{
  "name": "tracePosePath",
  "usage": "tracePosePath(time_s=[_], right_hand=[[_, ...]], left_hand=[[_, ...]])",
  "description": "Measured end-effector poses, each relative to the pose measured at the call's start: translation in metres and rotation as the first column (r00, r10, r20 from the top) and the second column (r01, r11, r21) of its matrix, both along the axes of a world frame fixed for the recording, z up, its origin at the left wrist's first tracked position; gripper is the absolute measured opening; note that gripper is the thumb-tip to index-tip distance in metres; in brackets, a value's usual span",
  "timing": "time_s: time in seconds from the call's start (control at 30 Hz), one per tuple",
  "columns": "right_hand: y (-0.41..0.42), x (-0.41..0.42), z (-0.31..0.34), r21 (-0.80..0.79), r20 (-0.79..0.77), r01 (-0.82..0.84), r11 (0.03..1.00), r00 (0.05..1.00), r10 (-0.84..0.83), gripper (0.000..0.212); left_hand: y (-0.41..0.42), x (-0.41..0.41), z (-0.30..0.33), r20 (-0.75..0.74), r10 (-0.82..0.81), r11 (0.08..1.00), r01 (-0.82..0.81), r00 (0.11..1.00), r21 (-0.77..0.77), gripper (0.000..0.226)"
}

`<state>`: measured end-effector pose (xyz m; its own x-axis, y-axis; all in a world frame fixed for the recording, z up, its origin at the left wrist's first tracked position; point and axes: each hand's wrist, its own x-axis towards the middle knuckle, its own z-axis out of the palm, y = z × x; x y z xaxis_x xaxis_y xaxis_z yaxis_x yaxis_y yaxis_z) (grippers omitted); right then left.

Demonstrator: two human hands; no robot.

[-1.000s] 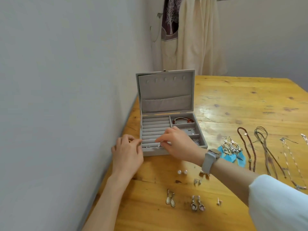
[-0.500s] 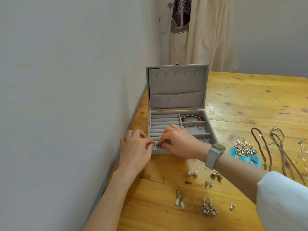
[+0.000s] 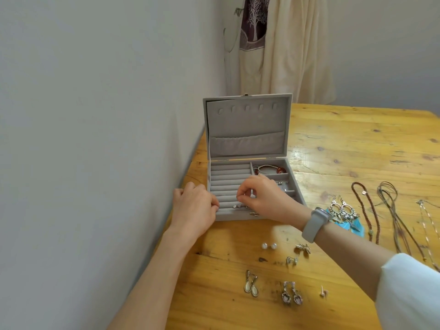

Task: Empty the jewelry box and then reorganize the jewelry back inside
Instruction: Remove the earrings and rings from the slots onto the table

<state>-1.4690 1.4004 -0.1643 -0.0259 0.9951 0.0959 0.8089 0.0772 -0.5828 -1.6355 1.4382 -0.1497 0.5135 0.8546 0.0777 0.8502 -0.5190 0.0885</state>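
Observation:
The grey jewelry box [image 3: 247, 125] stands open against the wall, lid upright. Its left half holds ring rolls, and two small studs [image 3: 237, 206] sit in the front roll. A red-beaded bracelet [image 3: 269, 169] lies in the back right compartment. My left hand [image 3: 194, 208] curls over the box's front left corner, fingertips at the front roll. My right hand [image 3: 264, 198] hovers just above the rolls with thumb and forefinger pinched together; nothing shows between them.
On the wooden table [image 3: 357, 144] in front of the box lie pearl studs [image 3: 269, 246], white drop earrings [image 3: 251, 283], crystal drop earrings [image 3: 291, 294] and small silver earrings [image 3: 303, 248]. Blue feather earrings [image 3: 345, 215], a brown bead necklace [image 3: 364, 210] and cords [image 3: 395, 215] lie right. A wall runs along the left.
My right hand has lifted off the front ring roll, leaving the two studs showing there. My left hand has stayed at the box's front left corner.

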Motion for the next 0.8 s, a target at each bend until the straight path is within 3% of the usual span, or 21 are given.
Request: tracePosePath(time_s=[0.27, 0.4, 0.53, 0.8], right_hand=[[-0.014, 0.006, 0.001, 0.035, -0.102, 0.044, 0.998, 0.994, -0.040, 0.010], [-0.033, 0.005, 0.006, 0.091, -0.127, 0.062, 0.994, 0.991, -0.050, 0.010], [-0.068, -0.002, -0.003, 0.143, -0.148, 0.071, 0.987, 0.988, -0.049, 0.005], [-0.155, -0.030, -0.043, 0.350, 0.134, -0.006, 0.937, 0.990, -0.044, 0.016]], left_hand=[[0.020, 0.012, 0.008, 0.001, 0.060, 0.948, -0.057, 0.998, -0.312, 0.011], [0.008, 0.005, 0.003, 0.171, 0.039, 0.979, -0.003, 0.984, -0.203, 0.010], [-0.038, -0.009, -0.006, 0.433, -0.057, 0.997, 0.071, 0.900, -0.017, 0.012], [-0.129, -0.044, -0.049, 0.522, -0.058, 0.972, 0.168, 0.851, -0.166, 0.009]])
